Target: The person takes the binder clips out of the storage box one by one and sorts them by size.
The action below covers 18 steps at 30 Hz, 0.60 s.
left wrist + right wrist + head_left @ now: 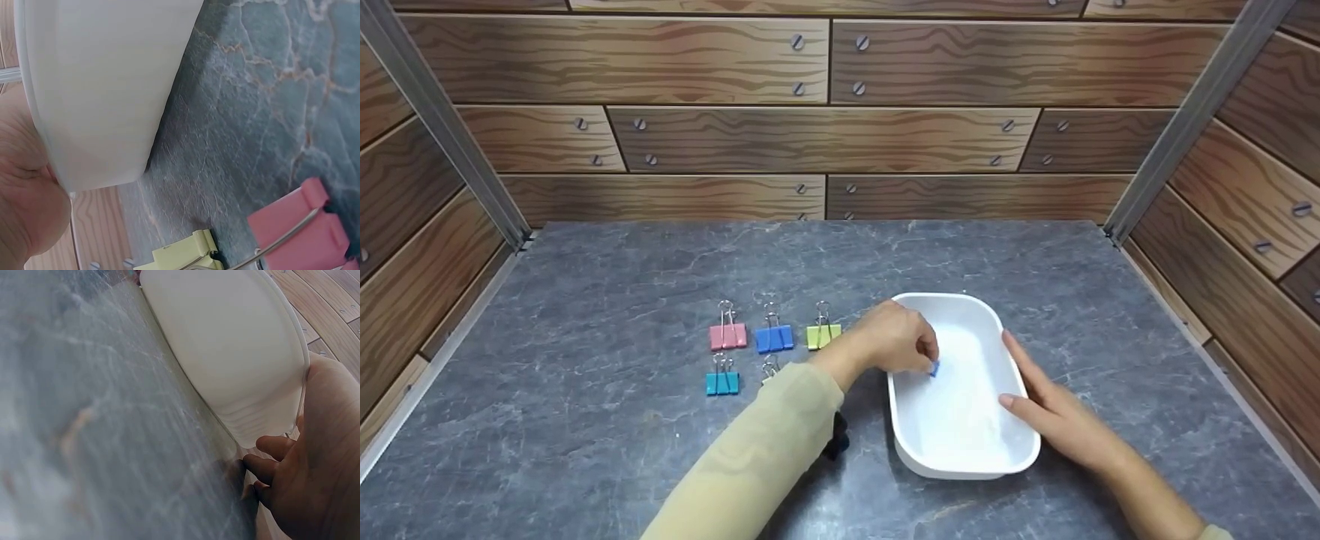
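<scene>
My left hand (pixel 928 358) reaches over the left rim of a white oval dish (pixel 952 466) and pinches a small blue binder clip (pixel 934 368) just above the dish's floor. My right hand (pixel 1014 375) holds the dish's right side, with the thumb over the rim and the forefinger stretched along it. In the right wrist view the lower fingers (pixel 270 469) curl at the foot of the dish wall (pixel 236 343). The left wrist view shows the dish's outer wall (pixel 101 84) close up, with my palm (pixel 22 219) beside it.
Left of the dish, binder clips lie on the grey stone-patterned table (pixel 585 420): pink (pixel 727 335), blue (pixel 774 337), yellow-green (pixel 823 334), teal (pixel 722 382), and one (pixel 769 368) half hidden by my left sleeve. Wood-patterned walls close in the back and both sides.
</scene>
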Tool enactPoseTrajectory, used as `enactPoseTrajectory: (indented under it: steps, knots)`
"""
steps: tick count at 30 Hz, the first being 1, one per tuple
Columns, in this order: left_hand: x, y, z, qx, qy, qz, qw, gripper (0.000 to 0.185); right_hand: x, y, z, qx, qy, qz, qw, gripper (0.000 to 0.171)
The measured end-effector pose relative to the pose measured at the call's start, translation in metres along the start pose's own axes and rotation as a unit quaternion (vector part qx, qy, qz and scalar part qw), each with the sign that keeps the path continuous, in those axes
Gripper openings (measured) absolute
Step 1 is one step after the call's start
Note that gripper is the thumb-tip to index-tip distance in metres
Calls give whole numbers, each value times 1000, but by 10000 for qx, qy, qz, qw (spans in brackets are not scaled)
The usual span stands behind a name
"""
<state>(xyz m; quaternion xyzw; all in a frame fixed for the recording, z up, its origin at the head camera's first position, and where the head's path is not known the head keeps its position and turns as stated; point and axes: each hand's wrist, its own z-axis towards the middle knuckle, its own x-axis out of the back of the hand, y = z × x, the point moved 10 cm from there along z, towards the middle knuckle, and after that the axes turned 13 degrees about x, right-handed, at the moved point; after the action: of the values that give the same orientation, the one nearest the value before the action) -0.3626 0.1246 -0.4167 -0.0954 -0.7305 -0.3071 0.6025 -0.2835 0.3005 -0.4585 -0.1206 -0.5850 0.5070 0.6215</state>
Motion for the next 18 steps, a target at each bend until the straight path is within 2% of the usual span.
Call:
enactPoseTrajectory:
  steps: [5,12,18]
  knots:
    - [1,-1,0,-40,136,-260,9996,7,-1,0,0,-5,-31,35,10000,79]
    - [8,1,-4,-171,590,-873,9943,6,-3,1,1,-61,-115,238,9996,79]
    - [12,4,-9,-204,554,-1658,9844,9,-3,1,1,-73,-141,246,9996,79]
